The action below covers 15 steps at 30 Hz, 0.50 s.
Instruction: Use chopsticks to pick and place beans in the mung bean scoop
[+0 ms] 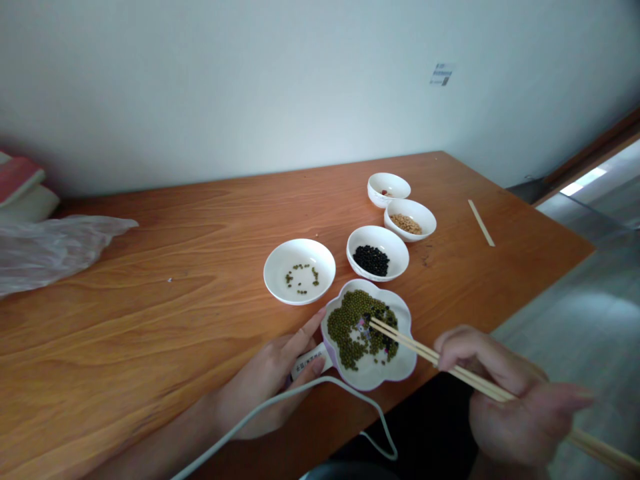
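My left hand [273, 377] is closed around the short handle of a white flower-shaped dish [400, 313] with a lilac rim, near the table's front edge. Green mung beans [353, 313] cover much of the dish, with some black beans mixed in on the right side. In my right hand [505, 393] is a pair of wooden chopsticks [425, 352], their tips close together and down among the beans. Whether the tips pinch a bean is too small to tell. Beyond the dish stand a white bowl with a few mung beans [314, 275] and another with black beans [371, 260].
Farther back are a bowl of tan beans [406, 223] and a bowl with a few reddish pieces [386, 193]. A wooden strip [481, 223] lies at the right. Crumpled clear plastic [55, 250] is at the left. A white cable [280, 395] crosses my left wrist.
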Available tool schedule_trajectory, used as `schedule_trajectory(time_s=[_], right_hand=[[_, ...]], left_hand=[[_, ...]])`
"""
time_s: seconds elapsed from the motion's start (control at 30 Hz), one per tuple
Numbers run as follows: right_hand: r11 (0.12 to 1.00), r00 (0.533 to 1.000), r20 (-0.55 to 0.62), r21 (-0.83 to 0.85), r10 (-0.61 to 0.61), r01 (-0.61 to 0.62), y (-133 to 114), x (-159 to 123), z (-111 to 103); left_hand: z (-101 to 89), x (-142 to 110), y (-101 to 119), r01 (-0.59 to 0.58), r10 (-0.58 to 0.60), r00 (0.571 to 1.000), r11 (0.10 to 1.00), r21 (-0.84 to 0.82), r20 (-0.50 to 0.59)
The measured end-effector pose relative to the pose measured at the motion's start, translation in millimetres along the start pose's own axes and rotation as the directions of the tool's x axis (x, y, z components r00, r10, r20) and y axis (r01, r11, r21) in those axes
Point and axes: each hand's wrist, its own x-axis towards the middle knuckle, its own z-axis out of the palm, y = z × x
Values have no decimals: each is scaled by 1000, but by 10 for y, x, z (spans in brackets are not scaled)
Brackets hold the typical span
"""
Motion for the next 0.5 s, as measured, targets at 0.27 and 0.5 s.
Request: schedule_trajectory(time_s=[0.27,0.5], right_hand=[[996,980,183,-60,72,-62,92,-88,-7],[995,986,164,-98,34,-18,99,-87,-81]], left_hand=[[2,-10,12,3,-3,1000,1000,-12,12],[0,-11,5,4,-5,1000,1000,10,7]])
